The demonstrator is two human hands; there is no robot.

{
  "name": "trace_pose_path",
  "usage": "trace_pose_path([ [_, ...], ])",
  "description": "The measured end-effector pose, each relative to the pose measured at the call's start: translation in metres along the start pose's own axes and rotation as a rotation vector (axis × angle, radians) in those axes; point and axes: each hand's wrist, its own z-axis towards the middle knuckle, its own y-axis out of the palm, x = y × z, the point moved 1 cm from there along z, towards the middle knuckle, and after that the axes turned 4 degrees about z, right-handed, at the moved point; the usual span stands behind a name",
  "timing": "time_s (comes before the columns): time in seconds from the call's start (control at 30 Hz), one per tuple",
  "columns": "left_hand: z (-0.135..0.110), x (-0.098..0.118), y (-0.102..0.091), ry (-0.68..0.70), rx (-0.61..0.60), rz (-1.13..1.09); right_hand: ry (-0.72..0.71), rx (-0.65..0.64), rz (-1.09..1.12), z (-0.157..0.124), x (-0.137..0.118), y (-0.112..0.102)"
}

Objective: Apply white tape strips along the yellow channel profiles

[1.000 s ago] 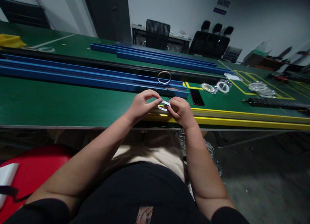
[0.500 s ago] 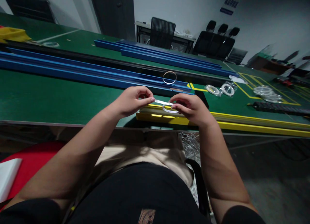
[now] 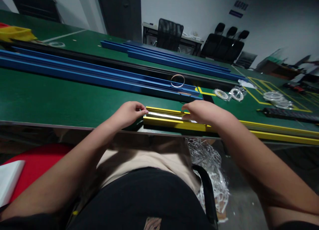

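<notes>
A narrow strip of white tape lies stretched along the inside of a yellow channel profile at the table's front edge. At the profile's left end, my left hand is closed, with thumb and forefinger pinching the tape's end. My right hand is bent over the profile farther right, its fingers on the tape where it leaves the roll. The roll is mostly hidden beneath that hand; only a bit of white shows under the fingers.
Blue profiles lie just beyond, with a tape ring on their right end. Wrapped tape rolls and a black power strip are to the right. White strip scraps are heaped below the table edge.
Both hands have moved apart and the tape has come down into the yellow profile, with a longer length drawn out. The right hand has shifted right, covering the roll.
</notes>
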Motion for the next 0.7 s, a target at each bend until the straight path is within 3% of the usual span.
trace_pose_path([
  [0.3,-0.003,-0.01,0.025,0.019,0.072,0.188,0.121,-0.026,-0.139,0.014,-0.026,0.015],
  [0.7,-0.006,-0.001,0.025,0.023,0.098,0.323,0.16,-0.027,-0.106,0.022,-0.034,0.018],
])
